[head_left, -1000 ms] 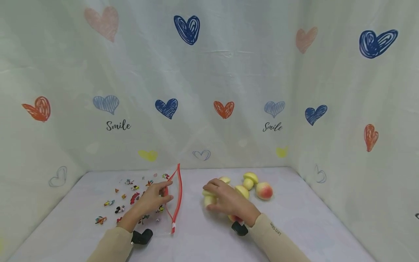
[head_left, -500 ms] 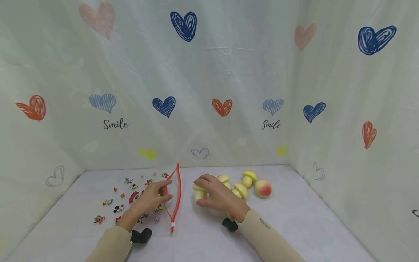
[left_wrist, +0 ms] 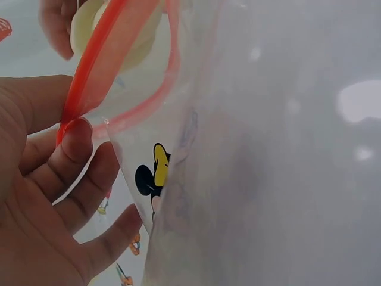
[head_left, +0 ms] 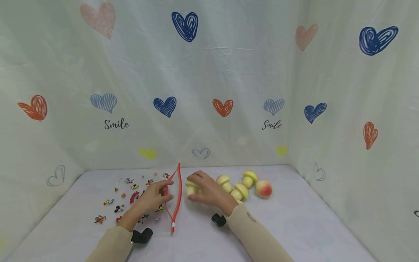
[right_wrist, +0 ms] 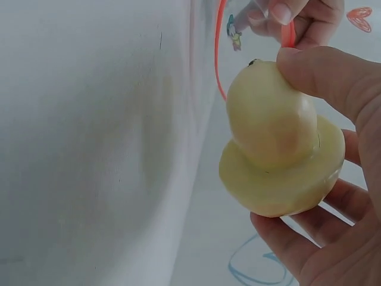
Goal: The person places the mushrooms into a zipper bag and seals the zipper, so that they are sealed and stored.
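My left hand (head_left: 152, 197) pinches the red edge of a clear zip bag (head_left: 179, 189) printed with small cartoon figures. In the left wrist view the red-rimmed mouth (left_wrist: 98, 65) of the bag gapes, with thumb and fingers at its near rim. My right hand (head_left: 211, 191) grips a pale yellow toy mushroom (head_left: 191, 187), just right of the bag's mouth. In the right wrist view the thumb presses the stem of that mushroom (right_wrist: 271, 119), while the fingers lie round its cap. Part of the bag is hidden behind the left hand.
Several more yellow mushrooms (head_left: 240, 191) lie right of the right hand, beside a red-and-yellow peach (head_left: 263, 189). A pale object (head_left: 240, 202) shows partly behind the right sleeve. A white cloth covers the table (head_left: 294, 225), and a heart-printed curtain (head_left: 229, 72) surrounds it.
My right hand has carried the mushroom leftward, away from the other mushrooms and close to the bag. The left hand has stayed in place, holding the bag's edge.
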The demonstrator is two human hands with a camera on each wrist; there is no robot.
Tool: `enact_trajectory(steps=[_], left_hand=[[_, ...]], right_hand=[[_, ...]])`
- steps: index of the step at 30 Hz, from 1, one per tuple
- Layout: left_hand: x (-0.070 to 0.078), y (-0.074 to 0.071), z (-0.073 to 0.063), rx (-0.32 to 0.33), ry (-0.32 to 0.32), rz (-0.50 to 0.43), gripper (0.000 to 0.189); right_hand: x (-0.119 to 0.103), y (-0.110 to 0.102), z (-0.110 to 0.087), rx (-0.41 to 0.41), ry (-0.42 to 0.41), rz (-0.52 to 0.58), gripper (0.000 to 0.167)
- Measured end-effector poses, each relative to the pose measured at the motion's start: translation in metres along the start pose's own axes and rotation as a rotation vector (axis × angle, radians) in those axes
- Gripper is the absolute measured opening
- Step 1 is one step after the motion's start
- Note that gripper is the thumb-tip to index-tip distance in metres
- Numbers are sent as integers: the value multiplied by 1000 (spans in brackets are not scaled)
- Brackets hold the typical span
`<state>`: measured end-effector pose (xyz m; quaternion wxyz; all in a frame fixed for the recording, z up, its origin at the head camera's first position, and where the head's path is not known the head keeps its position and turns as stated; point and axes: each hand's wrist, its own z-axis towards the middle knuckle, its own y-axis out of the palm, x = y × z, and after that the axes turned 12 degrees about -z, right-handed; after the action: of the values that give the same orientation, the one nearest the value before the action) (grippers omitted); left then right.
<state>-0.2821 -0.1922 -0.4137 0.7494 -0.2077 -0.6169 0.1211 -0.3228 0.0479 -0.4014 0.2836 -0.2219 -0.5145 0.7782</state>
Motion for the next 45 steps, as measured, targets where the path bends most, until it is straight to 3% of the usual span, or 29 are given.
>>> enact_trajectory(steps=[16, 23, 35, 45], left_hand=[[-1, 2, 0, 0, 36, -43, 40], [-5, 0, 1, -13, 85, -24, 41], [-3, 0, 1, -19, 50, -27, 41], [-3, 1, 1, -17, 39, -30, 45]], right_hand=[[4, 19, 19, -47, 40, 44, 58], [4, 22, 23, -68, 61, 71, 61], [2, 23, 28, -41, 59, 112, 59], [3, 33, 33, -51, 112, 155, 63]])
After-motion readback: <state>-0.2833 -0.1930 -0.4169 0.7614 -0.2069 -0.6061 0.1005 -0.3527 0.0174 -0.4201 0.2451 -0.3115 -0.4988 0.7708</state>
